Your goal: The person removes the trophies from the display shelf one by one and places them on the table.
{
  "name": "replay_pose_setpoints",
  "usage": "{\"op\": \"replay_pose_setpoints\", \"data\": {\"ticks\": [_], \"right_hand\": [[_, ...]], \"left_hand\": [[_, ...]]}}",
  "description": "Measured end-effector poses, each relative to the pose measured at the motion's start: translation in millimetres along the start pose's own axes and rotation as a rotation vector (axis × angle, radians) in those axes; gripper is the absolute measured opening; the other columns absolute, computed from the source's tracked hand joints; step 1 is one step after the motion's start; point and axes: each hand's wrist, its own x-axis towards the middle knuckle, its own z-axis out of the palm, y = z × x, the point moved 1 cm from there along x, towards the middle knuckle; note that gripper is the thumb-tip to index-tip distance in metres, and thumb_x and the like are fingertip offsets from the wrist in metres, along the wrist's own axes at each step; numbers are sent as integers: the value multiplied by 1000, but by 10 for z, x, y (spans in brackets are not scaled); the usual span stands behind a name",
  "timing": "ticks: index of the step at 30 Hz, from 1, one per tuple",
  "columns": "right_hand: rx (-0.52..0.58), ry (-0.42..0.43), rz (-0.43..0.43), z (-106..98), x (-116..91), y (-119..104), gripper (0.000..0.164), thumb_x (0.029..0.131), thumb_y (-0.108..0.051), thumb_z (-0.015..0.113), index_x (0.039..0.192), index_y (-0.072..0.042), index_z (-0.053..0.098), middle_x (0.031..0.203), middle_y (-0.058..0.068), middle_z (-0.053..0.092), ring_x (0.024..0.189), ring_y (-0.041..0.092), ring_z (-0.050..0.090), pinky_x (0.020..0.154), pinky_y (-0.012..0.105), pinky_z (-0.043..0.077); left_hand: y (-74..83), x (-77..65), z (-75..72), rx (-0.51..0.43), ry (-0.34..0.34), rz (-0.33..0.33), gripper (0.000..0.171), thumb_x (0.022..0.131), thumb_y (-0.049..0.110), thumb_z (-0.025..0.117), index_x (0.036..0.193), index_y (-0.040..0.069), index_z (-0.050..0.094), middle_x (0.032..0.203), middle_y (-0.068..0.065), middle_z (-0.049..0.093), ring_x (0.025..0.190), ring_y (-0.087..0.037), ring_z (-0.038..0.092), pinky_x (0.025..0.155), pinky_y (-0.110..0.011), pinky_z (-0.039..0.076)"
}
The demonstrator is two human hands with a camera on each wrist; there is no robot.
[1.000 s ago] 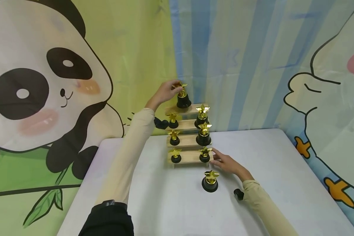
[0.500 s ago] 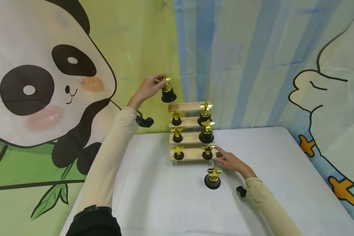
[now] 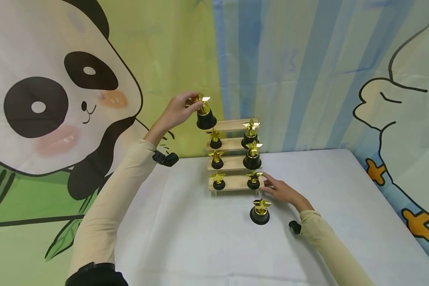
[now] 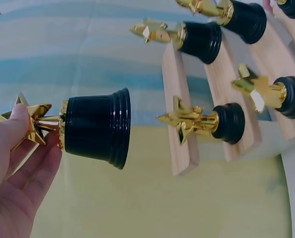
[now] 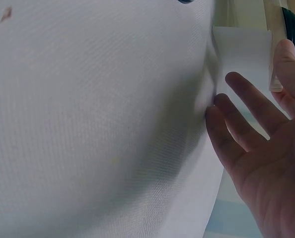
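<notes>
My left hand point(image 3: 176, 111) pinches a trophy point(image 3: 206, 120) by its gold star, thumb and fingertips on the star. In the left wrist view the trophy's black base point(image 4: 95, 126) lies sideways in frame, its wide end toward the shelves. It is in the air, just left of the tiered wooden stand's top board point(image 3: 232, 124). At the right end of the lowest board point(image 3: 236, 183), my right hand point(image 3: 280, 191) pinches the board end between thumb and index finger. In the right wrist view its other fingers point(image 5: 249, 99) extend away from the board.
Smaller star trophies point(image 3: 219, 183) line the left side of the lower tiers. Bigger ones point(image 3: 252, 161) stand on the right of the middle tiers, a small one point(image 3: 253, 182) at lower right. Another trophy point(image 3: 259, 214) stands on the white tabletop point(image 3: 193, 238). Printed curtains point(image 3: 178, 59) hang behind.
My left hand has carried the trophy leftward from over the top board to beside it, dipping slightly at the end. The right hand keeps its place at the lowest board. The head view has shifted slightly.
</notes>
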Motion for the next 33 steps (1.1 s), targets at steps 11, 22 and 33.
{"op": "replay_pose_setpoints", "data": {"ticks": [11,22,33], "right_hand": [[18,-17,3,10,-4,-6,70,102,-32,50,153,1,17,133,33,54,126,49,50,107,62,38],[23,-14,-25,31,-8,-1,68,102,-29,50,152,2,17,130,33,56,124,48,52,106,61,40],[24,-1,-23,-3,-4,-22,67,102,-28,50,152,1,18,130,32,56,124,48,51,107,61,39]], "left_hand": [[364,-534,37,-30,6,67,33,95,16,63,124,0,60,117,-16,65,101,-26,67,88,-39,58],[427,-1589,405,-76,-15,39,29,91,12,68,119,8,65,107,-6,68,90,-13,67,76,-20,59],[308,-2278,838,-127,-52,-97,28,88,20,72,115,19,66,108,6,67,96,-6,65,83,-22,58]]}}
